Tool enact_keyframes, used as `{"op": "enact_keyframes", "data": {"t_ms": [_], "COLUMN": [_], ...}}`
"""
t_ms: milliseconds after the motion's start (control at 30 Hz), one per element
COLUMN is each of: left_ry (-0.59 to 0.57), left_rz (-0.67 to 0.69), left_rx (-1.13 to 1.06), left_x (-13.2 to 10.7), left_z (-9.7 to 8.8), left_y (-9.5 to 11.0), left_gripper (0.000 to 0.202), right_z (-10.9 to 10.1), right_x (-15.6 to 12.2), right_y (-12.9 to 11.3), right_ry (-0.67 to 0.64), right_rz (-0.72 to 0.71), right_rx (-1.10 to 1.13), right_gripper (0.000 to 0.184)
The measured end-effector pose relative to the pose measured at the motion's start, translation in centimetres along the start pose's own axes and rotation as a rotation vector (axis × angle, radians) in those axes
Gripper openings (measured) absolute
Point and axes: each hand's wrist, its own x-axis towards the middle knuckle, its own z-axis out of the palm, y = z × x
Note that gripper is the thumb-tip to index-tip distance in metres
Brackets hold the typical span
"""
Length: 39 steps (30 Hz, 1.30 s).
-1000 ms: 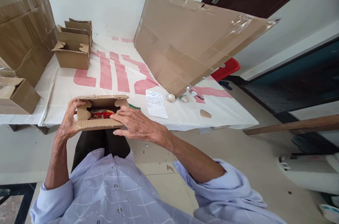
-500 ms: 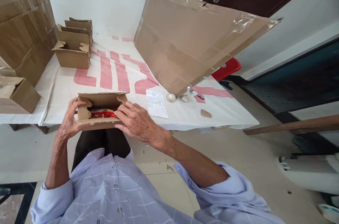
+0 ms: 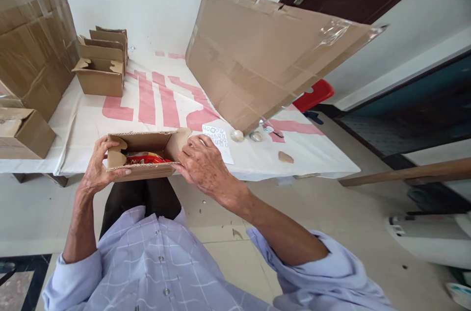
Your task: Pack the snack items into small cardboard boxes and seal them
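A small open cardboard box (image 3: 147, 171) is tilted toward me at the table's front edge. Inside it lies a red packet (image 3: 149, 158), partly hidden by the front wall. My left hand (image 3: 98, 164) grips the box's left end, thumb over the front wall and fingers behind. At the other end, my right hand (image 3: 204, 166) has its fingers closed on the right side flap (image 3: 180, 139), which leans outward. The thumb lies near the front right corner.
Several open small boxes (image 3: 99, 80) stand in a row at the back left. Another box (image 3: 27, 137) sits at the left edge beside a big taped carton (image 3: 35, 31). A large cardboard sheet (image 3: 265, 51) leans at the right, near a marked paper (image 3: 217, 142).
My right hand has moved to the right, and the box's right flap has swung outward with it. My left thumb now lies over the front wall. More of the red packet shows.
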Motion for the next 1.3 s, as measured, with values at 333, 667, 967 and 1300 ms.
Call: {"op": "enact_keyframes", "data": {"t_ms": [333,667,967,1300], "left_ry": [0.006,-0.001,0.016,0.004], "left_rz": [-0.007,-0.019,-0.004,0.001], "left_rx": [0.013,0.017,0.036,0.048], "left_x": [-0.1,-0.1,-0.1,0.0], "left_z": [0.0,0.0,0.0,-0.1], "left_y": [0.1,0.2,0.0,0.3], "left_gripper": [0.082,0.083,0.080,0.077], "right_z": [2.2,3.3,4.3,4.1], "right_x": [0.5,0.5,0.4,0.5], "right_y": [0.6,0.1,-0.2,-0.4], "right_ry": [-0.013,0.142,0.184,0.181], "right_rz": [0.054,0.086,0.103,0.113], "right_rx": [0.332,0.773,0.955,1.031], "right_gripper": [0.019,0.006,0.012,0.014]}}
